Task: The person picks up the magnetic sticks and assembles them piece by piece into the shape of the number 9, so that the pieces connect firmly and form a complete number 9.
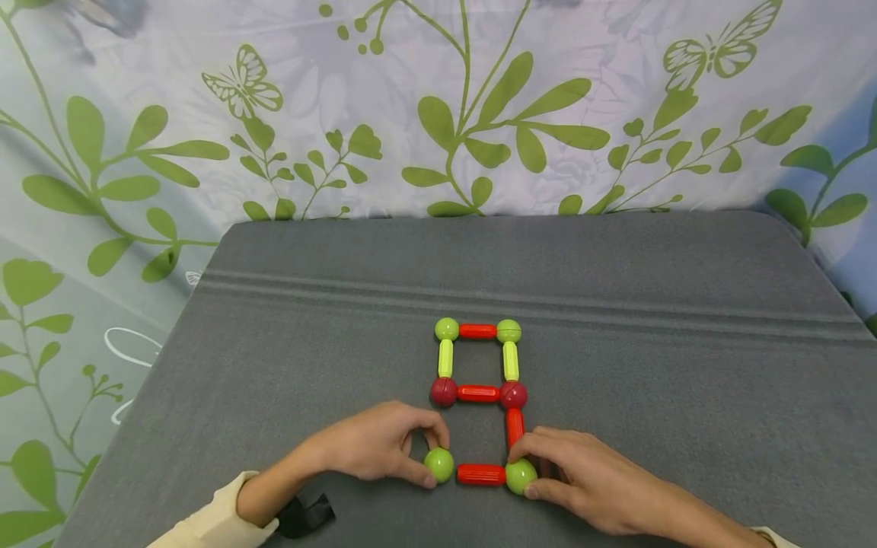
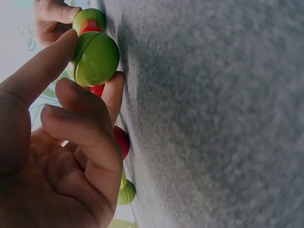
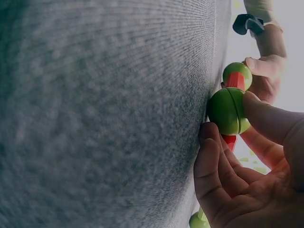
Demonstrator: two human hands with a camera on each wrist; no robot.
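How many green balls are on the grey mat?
4: two at the frame's top corners, one gripped by the left hand, one by the right hand. None seems hidden.

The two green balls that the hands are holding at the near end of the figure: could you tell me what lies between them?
A red rod lies between the left green ball and the right green ball, joining them end to end. The head view shows it best.

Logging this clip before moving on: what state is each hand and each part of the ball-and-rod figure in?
left hand: pinches the lower left green ball.
right hand: pinches the lower right green ball.
bottom red rod: flat, lies between those balls.
upper square: closed, flat on the grey mat.
lower left side: open, no rod from the left red ball down.
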